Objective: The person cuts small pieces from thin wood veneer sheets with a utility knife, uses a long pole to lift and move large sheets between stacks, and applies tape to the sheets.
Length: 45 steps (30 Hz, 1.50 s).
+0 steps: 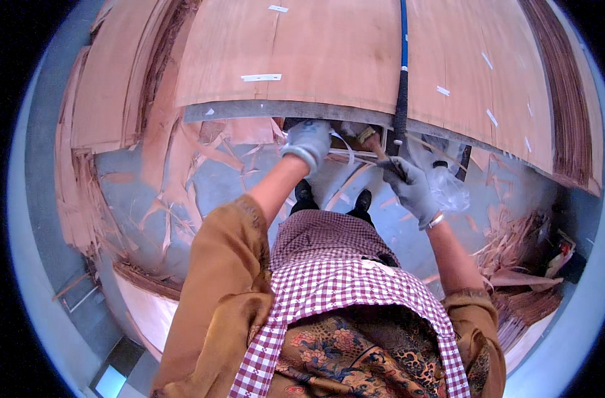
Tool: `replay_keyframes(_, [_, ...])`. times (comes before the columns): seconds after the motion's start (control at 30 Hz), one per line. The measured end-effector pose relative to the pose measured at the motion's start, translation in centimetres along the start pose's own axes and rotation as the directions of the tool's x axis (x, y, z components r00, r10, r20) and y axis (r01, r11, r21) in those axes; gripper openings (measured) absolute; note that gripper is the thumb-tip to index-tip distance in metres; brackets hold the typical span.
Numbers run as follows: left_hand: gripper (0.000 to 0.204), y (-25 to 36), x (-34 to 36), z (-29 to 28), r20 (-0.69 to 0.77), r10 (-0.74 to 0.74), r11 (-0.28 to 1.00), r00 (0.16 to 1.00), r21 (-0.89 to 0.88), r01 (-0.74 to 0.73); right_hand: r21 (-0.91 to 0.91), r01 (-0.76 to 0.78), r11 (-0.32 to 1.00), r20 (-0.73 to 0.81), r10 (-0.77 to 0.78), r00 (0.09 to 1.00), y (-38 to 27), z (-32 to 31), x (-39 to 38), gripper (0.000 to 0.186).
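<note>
My left hand (307, 142), in a pale grey glove, reaches to the front edge of the work table, beside a thin white strip (346, 151). Its fingers are mostly out of sight in the dark space under the edge. My right hand (412, 189), gloved alike, is closed round the dark handle of what looks like a brush (377, 147), its light head pointing into the same space. Above both hands lies a broad sheet of wood veneer (302, 60) with small white tape pieces. A blue and black rod (402, 86) lies across it, its black end near my right hand.
Torn veneer strips (176, 179) litter the floor at left. More veneer scraps (515, 245) heap up at right. Veneer stacks (110, 99) stand at the far left, with another dark-edged stack (558, 99) at the far right. A clear plastic bag (448, 189) hangs beside my right hand.
</note>
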<state>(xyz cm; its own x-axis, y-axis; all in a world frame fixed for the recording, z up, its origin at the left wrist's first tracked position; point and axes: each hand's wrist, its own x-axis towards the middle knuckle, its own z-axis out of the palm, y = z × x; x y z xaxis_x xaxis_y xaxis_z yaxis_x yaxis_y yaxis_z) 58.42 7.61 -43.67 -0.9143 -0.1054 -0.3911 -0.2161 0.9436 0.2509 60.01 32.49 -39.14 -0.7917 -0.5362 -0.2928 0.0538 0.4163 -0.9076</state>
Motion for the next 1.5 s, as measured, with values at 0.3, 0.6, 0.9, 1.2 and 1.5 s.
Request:
replay_keyframes(0.3, [0.042, -0.2, 2.5, 2.5, -0.193, 0.054, 0.992, 0.980, -0.103, -0.074, -0.621, 0.005, 0.784, 0.058, 0.040, 0.998, -1.1, 2.2, 4.4, 0.014])
replay_keyframes(0.6, [0.023, -22.9, -18.4, -0.8, -0.143, -0.604, 0.780, 0.784, -0.309, 0.545, -0.529, 0.071, 0.846, 0.083, -0.031, 0.996, 4.5, -0.1, 5.8, 0.018])
replay_keyframes(0.9, [0.035, -36.9, -46.9, 3.9, 0.062, -0.979, 0.179, 0.195, -0.206, 0.962, -0.879, 0.161, 0.450, 0.283, 0.219, 0.934, -5.7, 1.7, 2.8, 0.031])
replay_keyframes(1.2, [0.019, -30.4, -29.6, -7.6, -0.168, -0.203, 0.561, 0.965, -0.828, -0.027, 0.046, 0.242, 0.969, 0.856, -0.163, 0.491, -24.9, 29.1, 14.1, 0.036])
replay_keyframes(1.5, [0.014, -44.4, -28.2, -19.8, -0.252, -0.193, 0.726, 0.948, -0.687, -0.035, 0.146, 0.136, 0.980, 0.926, -0.183, 0.329, -30.3, 44.2, 22.8, 0.035])
